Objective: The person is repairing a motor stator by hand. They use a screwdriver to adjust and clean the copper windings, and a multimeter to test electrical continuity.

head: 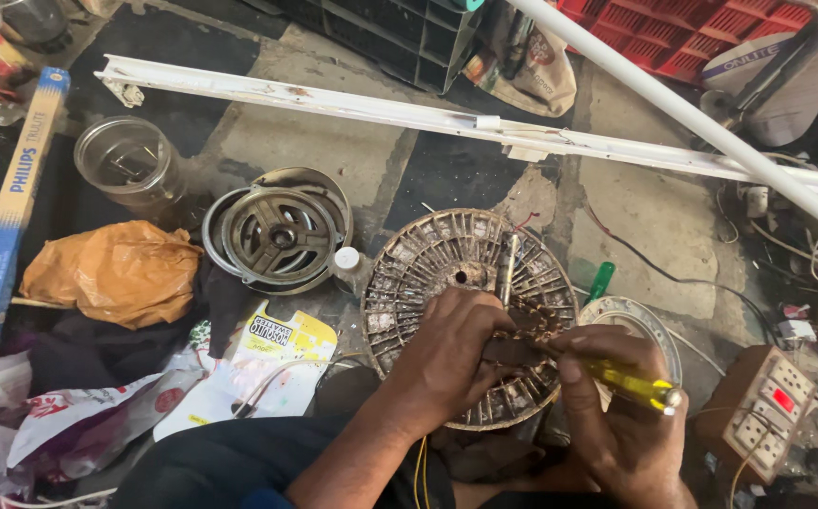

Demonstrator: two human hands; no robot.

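A: Hands first, quick?

B: My left hand (447,353) is closed, fingers pinching the copper-brown wire coil on the round grey slotted metal stator (470,316), which lies flat on the concrete floor (352,151) right in front of me. My right hand (616,405) has a shut grip around a yellow clear-handled screwdriver (630,385), with its tip hidden under the left fingers at the windings.

A: Step?

B: I'd judge I'm prying winding out of the slots, mid-way, since most slots look bare. The next move likely calls for steady levering without nicking the laminations.

A: Surroundings?

B: Beige switchboard box (762,410) to the right; crumpled orange plastic bag (112,273) to the left; round grey metal motor cover (279,231) beyond it; clear glass jar (129,162) further; long white metal tube-light fitting (428,118) across the back.
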